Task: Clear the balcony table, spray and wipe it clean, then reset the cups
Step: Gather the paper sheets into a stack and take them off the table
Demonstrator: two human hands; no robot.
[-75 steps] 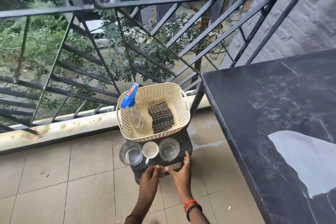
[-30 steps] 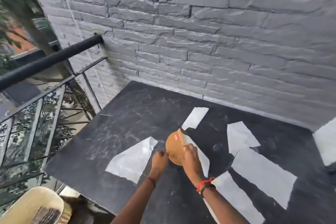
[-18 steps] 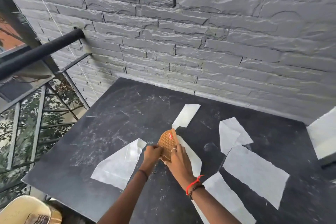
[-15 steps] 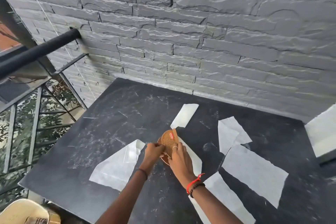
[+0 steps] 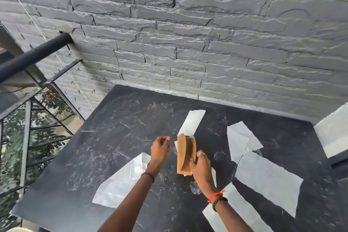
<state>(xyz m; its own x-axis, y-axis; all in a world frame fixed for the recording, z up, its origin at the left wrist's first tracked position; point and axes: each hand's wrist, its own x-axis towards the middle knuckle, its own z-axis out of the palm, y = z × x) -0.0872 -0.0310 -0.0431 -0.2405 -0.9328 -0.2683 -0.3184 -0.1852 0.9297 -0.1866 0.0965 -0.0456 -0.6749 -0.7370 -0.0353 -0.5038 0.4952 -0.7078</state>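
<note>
Brown and woven, the coasters (image 5: 184, 156) stand on edge in our right grip (image 5: 201, 165). The thumb is on the near face and the fingers are curled behind, so they are lifted just clear of the tabletop (image 5: 113, 137) near its middle. They look like two round discs held together, though we cannot be sure of the count. Our left grip (image 5: 160, 147) hovers just left of them, fingers curled and blurred. Whether it pinches anything we cannot tell.

We judge the task to be early, in the clearing stage. The coasters are off the surface, but the white paper scraps (image 5: 269, 181) lie where they are: one at the near left, one strip far of the coasters, and several spread over the right half. One seems to lie partly under our right wrist. All of these have to go before any cleaning.

Spraying and wiping look not yet begun — the dark slab is streaked with pale dust and scuffs from the near edge to the grey stone wall (image 5: 207, 43). No spray bottle, cloth or cups show in this view, so resetting the cups comes last.
</note>
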